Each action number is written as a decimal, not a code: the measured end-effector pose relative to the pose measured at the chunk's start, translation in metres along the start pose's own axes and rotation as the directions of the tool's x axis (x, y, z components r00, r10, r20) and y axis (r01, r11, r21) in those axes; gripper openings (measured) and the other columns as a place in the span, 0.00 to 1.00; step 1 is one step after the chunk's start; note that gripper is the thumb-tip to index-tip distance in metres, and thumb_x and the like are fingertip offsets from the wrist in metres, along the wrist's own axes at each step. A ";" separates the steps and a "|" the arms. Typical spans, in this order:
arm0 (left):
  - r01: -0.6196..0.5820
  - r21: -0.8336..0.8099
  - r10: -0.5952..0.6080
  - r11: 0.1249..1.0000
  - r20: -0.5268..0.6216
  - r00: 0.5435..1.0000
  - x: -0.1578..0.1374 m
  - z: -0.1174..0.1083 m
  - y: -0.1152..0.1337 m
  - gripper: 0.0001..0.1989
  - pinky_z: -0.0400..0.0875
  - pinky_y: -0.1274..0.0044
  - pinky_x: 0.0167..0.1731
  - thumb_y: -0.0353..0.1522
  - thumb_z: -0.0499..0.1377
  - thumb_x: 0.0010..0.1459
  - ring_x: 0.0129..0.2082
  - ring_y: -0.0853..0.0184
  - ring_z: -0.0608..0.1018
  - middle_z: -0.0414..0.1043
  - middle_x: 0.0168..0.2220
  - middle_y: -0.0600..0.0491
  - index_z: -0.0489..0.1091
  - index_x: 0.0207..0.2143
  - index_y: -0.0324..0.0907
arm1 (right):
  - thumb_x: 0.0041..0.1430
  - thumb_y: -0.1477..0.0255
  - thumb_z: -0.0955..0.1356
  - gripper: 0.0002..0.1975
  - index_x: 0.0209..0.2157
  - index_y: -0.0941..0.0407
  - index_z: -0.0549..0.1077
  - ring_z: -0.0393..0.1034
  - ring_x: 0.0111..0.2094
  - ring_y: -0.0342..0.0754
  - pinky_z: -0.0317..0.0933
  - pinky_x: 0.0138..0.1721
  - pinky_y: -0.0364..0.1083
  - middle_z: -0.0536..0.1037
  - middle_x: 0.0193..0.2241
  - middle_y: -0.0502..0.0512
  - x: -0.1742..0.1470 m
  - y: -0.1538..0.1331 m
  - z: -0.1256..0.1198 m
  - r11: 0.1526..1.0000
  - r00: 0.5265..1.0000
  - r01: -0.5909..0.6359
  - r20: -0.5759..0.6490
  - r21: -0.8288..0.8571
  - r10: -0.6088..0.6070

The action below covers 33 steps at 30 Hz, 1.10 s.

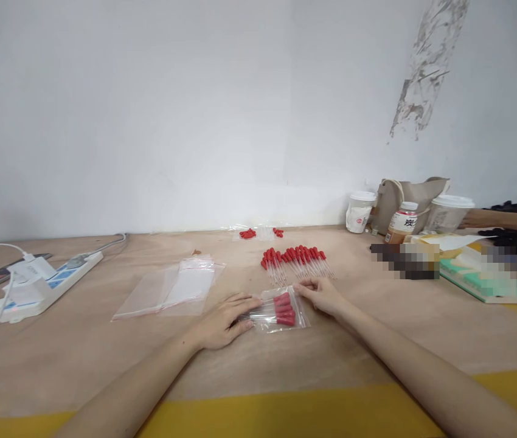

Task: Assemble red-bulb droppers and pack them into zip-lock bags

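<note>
In front of me lies a clear zip bag (265,325) holding several glass droppers with red rubber bulbs (284,309), their tubes pointing left. My left hand (229,320) rests on the bag's left end, fingers stretched and thumb apart. At the bag's upper right corner, my right hand (320,293) has thumb and fingertips pinched on the plastic edge. Just beyond the bag, a row of loose red-bulbed droppers (301,261) lies on the table. Left of them is a stack of flat clear bags (188,286).
Farther back, small red pieces (248,233) lie on clear plastic. A white power strip (53,286) with cables is at left. At right stand paper cups (360,213), a bottle (403,224), a beige bag (416,194) and a green-and-white item (468,286). Another person's arm (505,220) reaches in.
</note>
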<state>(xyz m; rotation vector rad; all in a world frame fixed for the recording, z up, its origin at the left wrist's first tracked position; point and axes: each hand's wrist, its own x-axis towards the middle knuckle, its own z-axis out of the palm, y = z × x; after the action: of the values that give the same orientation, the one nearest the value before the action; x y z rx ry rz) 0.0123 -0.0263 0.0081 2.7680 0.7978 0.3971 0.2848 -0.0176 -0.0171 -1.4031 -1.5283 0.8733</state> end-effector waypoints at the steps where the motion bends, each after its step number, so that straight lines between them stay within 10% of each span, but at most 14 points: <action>1: -0.005 -0.002 0.005 1.000 0.008 1.000 0.000 0.000 0.001 0.21 0.51 0.67 0.54 0.36 0.46 0.60 0.56 0.63 0.56 0.57 0.55 0.54 0.51 0.56 0.49 | 0.43 0.59 0.67 0.17 0.26 0.60 0.70 0.63 0.22 0.41 0.55 0.24 0.40 0.72 0.21 0.50 0.000 -0.001 0.001 1.000 0.999 -0.004 0.041 -0.013 0.005; 8: 0.054 0.132 -0.031 0.990 -0.169 0.985 0.001 0.000 -0.003 0.20 0.56 0.65 0.51 0.37 0.51 0.57 0.53 0.60 0.60 0.56 0.55 0.51 0.58 0.52 0.49 | 0.43 0.64 0.68 0.13 0.19 0.59 0.65 0.55 0.13 0.35 0.48 0.15 0.37 0.64 0.12 0.44 -0.009 -0.010 0.007 0.987 0.965 -0.147 0.231 0.068 0.127; 12: 0.217 0.229 -0.110 0.949 -0.405 0.908 0.005 0.004 -0.005 0.13 0.62 0.66 0.44 0.33 0.49 0.58 0.44 0.60 0.67 0.65 0.45 0.47 0.68 0.43 0.45 | 0.46 0.61 0.66 0.14 0.23 0.60 0.67 0.59 0.13 0.34 0.49 0.12 0.35 0.71 0.18 0.49 -0.018 -0.017 0.007 0.962 0.863 -0.236 0.483 0.134 0.145; 16: 0.221 0.154 -0.147 0.963 -0.389 0.909 0.009 0.007 0.017 0.15 0.63 0.72 0.43 0.36 0.46 0.60 0.42 0.63 0.69 0.66 0.43 0.49 0.67 0.44 0.44 | 0.47 0.59 0.65 0.16 0.28 0.60 0.69 0.59 0.12 0.34 0.48 0.10 0.35 0.72 0.20 0.48 -0.023 -0.020 0.006 0.975 0.767 -0.192 0.637 0.109 0.079; 23: 0.099 0.281 -0.060 0.955 -0.144 0.988 0.009 0.007 0.037 0.19 0.57 0.66 0.48 0.40 0.44 0.60 0.48 0.60 0.65 0.62 0.50 0.51 0.56 0.53 0.50 | 0.46 0.58 0.66 0.16 0.25 0.59 0.67 0.56 0.12 0.33 0.48 0.11 0.35 0.69 0.19 0.47 -0.014 -0.014 -0.006 0.991 0.894 -0.122 0.441 0.059 0.084; 33: 0.251 0.456 -0.210 0.854 -0.140 0.968 0.029 -0.019 -0.055 0.17 0.47 0.63 0.52 0.33 0.42 0.60 0.47 0.61 0.68 0.67 0.47 0.48 0.63 0.49 0.45 | 0.46 0.61 0.66 0.14 0.26 0.59 0.66 0.55 0.14 0.35 0.46 0.12 0.36 0.66 0.17 0.47 0.002 0.011 -0.023 0.998 0.991 -0.051 0.125 0.037 0.046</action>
<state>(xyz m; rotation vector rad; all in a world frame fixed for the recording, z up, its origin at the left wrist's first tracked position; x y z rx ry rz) 0.0029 0.0374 0.0147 3.0468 1.3997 0.3067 0.3103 -0.0158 -0.0181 -1.3839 -1.5664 1.0320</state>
